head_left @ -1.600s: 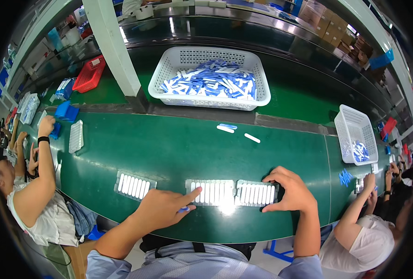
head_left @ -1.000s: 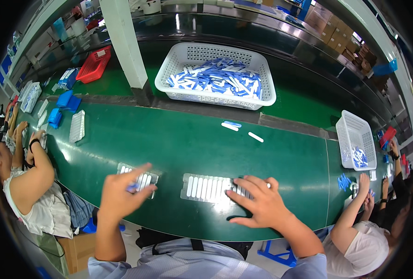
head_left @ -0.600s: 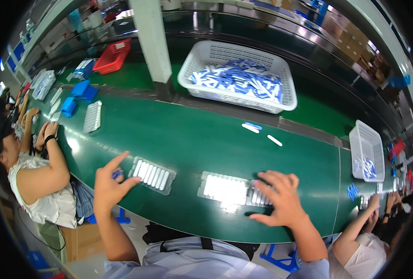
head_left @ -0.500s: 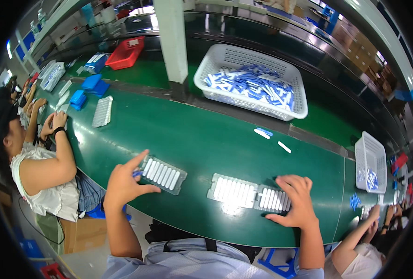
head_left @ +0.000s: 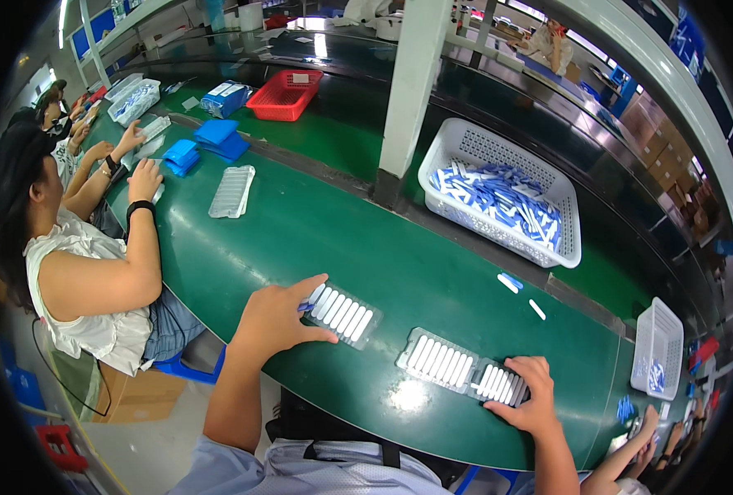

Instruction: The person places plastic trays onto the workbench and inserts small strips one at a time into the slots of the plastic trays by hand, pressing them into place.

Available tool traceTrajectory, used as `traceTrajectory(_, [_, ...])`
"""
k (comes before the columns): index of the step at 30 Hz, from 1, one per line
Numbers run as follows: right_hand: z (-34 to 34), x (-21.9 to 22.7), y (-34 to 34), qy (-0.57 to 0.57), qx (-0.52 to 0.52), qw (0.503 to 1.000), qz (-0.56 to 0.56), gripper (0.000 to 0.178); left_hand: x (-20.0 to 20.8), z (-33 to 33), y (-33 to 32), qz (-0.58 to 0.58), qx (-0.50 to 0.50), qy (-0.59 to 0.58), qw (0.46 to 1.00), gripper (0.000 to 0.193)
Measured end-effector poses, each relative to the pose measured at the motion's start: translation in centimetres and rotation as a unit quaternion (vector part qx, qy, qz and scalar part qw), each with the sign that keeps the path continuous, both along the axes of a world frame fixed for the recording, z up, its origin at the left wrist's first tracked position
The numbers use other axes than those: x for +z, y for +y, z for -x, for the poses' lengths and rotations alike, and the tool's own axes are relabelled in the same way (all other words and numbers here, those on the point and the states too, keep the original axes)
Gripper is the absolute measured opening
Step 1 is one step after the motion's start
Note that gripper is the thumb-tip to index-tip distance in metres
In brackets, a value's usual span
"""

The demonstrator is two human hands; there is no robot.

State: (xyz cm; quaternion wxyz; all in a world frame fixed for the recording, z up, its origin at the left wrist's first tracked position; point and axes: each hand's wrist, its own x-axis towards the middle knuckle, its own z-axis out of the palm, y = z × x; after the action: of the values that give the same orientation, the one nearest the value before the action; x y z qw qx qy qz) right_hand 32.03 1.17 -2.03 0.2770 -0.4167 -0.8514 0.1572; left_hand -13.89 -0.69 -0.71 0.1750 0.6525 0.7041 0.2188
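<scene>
My left hand (head_left: 277,320) spans the left end of a clear plastic tray (head_left: 368,334) filled with a row of white sticks (head_left: 342,315). Its index finger lies along the far edge and its thumb along the near edge. A bit of blue (head_left: 305,307) shows between hand and tray. To the right, two similar trays lie end to end. My right hand (head_left: 535,399) grips the outer end of the smaller-looking right one (head_left: 498,384), thumb on the near side, fingers beyond. The middle tray (head_left: 441,361) touches neither hand, and a gap separates it from the left tray.
A white basket (head_left: 428,186) of blue and white sticks stands beyond a post (head_left: 412,99). Loose sticks (head_left: 537,309) lie before it. Another tray (head_left: 233,191), blue packets (head_left: 220,140) and a red basket (head_left: 255,106) are at left. Co-workers sit at both sides.
The view has swung left, so everything sits farther right in it. Both hands have narrowed their spread around the tray ends. The left co-worker's hand has lifted.
</scene>
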Motion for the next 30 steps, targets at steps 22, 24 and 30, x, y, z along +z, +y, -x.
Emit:
traceTrajectory(22, [13.8, 0.3, 3.3, 0.021, 0.036, 0.999, -0.015, 0.065, -2.9, 6.9, -4.4, -0.238, 0.191, -0.057, 0.951, 0.042])
traceTrajectory(24, [15.3, 0.0, 3.9, 0.031, 0.055, 0.998, -0.014, 0.066, -3.6, 7.2, -4.6, -0.255, 0.208, -0.076, 0.941, 0.038])
traceTrajectory(30, [22.2, 0.4, 5.9, 0.039, 0.094, 0.995, 0.011, 0.063, -4.0, 7.0, -4.2, -0.326, 0.222, -0.147, 0.907, 0.023])
